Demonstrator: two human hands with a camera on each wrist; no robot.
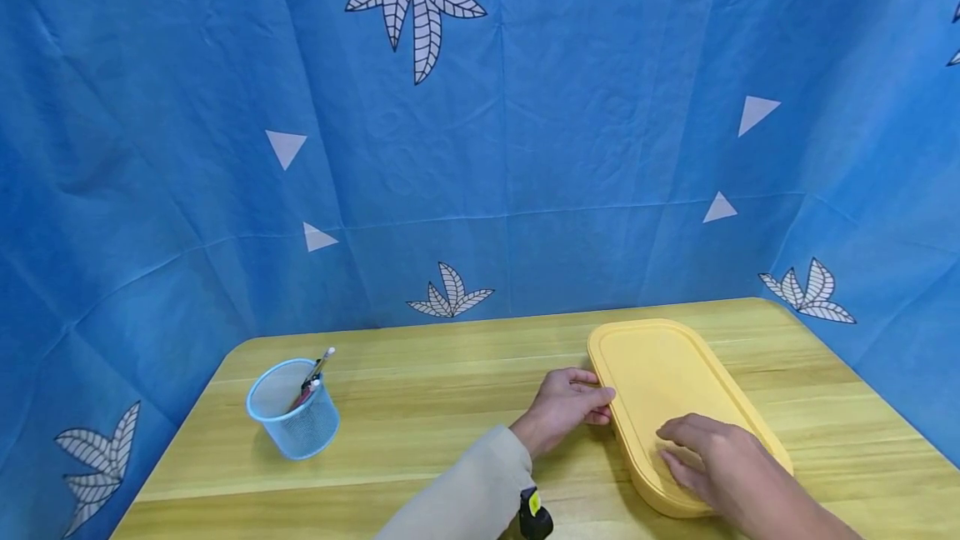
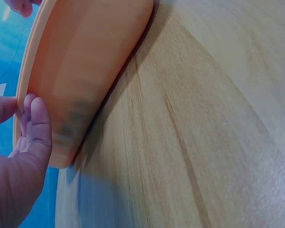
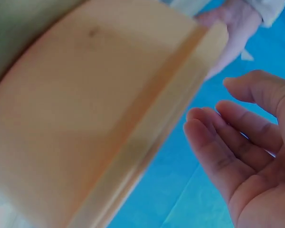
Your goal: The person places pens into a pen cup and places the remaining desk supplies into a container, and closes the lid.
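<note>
A yellow rectangular box [image 2: 90, 61] with rounded corners stands on the table, and a flat yellow lid [image 1: 660, 382] covers it. At the lid's left edge my left hand [image 1: 561, 408] pinches the rim, thumb on top and fingers beneath, as the left wrist view shows. Over the lid's near right part hovers my right hand [image 1: 723, 465], its fingers loosely bent and holding nothing. In the right wrist view a gap separates the right fingertips [image 3: 197, 128] from the lid's rim. What the box contains is hidden.
A light blue mesh pen holder [image 1: 303, 423] with a few pens or pencils stands on the left of the wood-grain table [image 1: 420, 390]. Behind and beside the table hangs a blue cloth [image 1: 570, 123] with white leaf and triangle prints.
</note>
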